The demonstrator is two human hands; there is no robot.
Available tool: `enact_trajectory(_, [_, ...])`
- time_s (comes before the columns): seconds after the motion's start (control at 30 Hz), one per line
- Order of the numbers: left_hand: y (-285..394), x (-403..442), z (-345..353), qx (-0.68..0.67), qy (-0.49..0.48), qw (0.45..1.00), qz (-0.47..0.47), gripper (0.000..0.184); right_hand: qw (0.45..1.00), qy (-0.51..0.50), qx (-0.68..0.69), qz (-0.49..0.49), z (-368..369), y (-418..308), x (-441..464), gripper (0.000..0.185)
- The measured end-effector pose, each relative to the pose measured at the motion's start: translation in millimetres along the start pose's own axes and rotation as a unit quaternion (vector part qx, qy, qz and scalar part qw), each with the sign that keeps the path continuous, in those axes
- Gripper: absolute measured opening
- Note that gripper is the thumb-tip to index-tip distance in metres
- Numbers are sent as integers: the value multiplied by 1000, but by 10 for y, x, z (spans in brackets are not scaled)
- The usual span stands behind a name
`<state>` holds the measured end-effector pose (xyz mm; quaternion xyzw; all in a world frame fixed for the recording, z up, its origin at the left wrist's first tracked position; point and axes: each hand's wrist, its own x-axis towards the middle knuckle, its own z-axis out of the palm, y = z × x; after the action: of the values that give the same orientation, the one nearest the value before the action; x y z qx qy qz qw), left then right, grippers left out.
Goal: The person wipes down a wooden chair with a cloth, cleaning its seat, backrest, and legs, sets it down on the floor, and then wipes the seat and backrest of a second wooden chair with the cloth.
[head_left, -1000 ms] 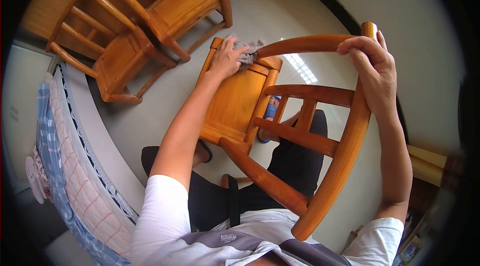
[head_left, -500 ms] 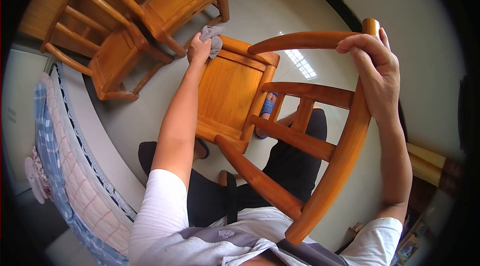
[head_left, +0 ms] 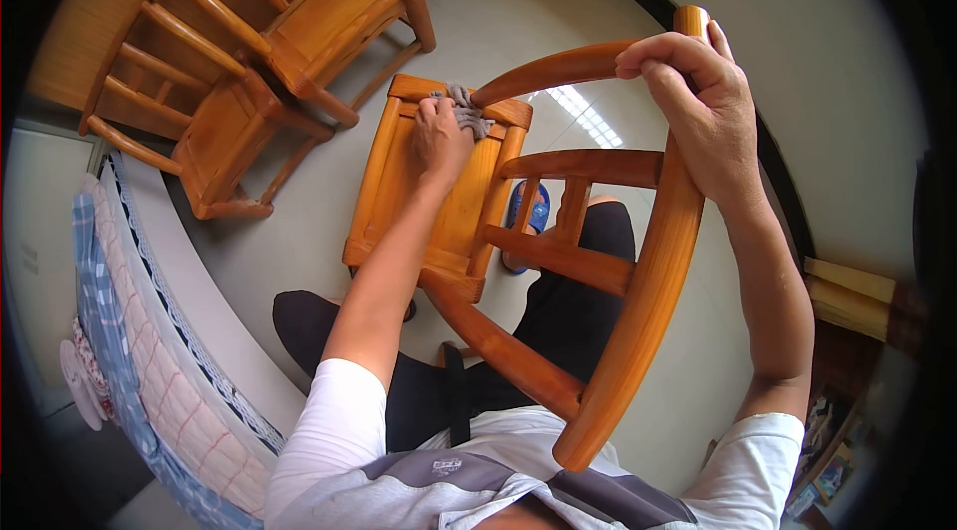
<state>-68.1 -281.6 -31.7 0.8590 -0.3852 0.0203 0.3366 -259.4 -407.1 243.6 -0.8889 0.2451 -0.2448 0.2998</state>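
A wooden chair (head_left: 444,196) with an orange-brown finish stands tilted in front of me, its backrest leaning my way. My left hand (head_left: 444,139) is closed round a grey cloth (head_left: 469,113) and presses it onto the seat's far right corner, where a backrest post meets the seat. My right hand (head_left: 703,111) wraps over the upper end of the chair's curved top rail (head_left: 648,301). Part of the cloth is hidden beneath the left hand's fingers.
Two similar chairs, a nearer chair (head_left: 224,141) and a farther chair (head_left: 334,21), stand at the upper left by a wooden panel. A bed with a checked cover (head_left: 164,331) lies along the left. Shelves (head_left: 832,430) stand at the lower right.
My left hand has slid the cloth from the seat's far edge rightward to the base of the backrest post. The chair has shifted slightly left, with my right hand still on its rail.
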Motion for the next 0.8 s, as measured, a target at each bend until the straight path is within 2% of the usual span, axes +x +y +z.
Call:
enact_trajectory(0.03, [115,-32,-19,37,-49,995,-74,42,1000,1,-1,-2,-10,1,6,19])
enact_trajectory(0.07, [181,-130,-20,24,-65,997,-23,34,1000,0,-26,-16,-15,7,8,19])
enact_trajectory(0.1, [219,-177,10,25,-63,997,-22,34,998,-1,-50,-29,-15,15,11,20])
enact_trajectory(0.17, [259,-263,75,-118,-137,976,121,24,999,2,-40,-32,-16,18,16,20])
enact_trajectory(0.2, [232,-219,113,-119,-140,976,119,24,999,2,-31,-34,-13,27,7,20])
enact_trajectory(0.27, [176,-17,192,-172,-81,946,263,20,999,5,-29,-33,5,45,-3,21])
enact_trajectory(0.3, [186,47,216,-173,-80,946,263,20,999,15,-27,-38,3,45,12,22])
enact_trajectory(0.37, [220,155,235,-101,-95,931,338,28,999,11,-38,-35,-8,29,17,22])
enact_trajectory(0.4, [264,181,229,-86,-99,927,352,23,998,8,-48,-31,-12,22,18,22])
enact_trajectory(0.53, [285,234,417,-51,-102,920,375,22,999,10,-45,-26,4,16,-9,22])
enact_trajectory(0.6, [331,259,336,41,-243,897,367,22,1000,25,8,-8,44,40,-9,22])
enact_trajectory(0.73, [291,216,199,47,-273,887,370,25,998,26,-37,-31,39,79,3,24])
enact_trajectory(0.8, [234,13,96,-19,-264,927,266,28,999,32,-16,-20,65,63,-4,25])
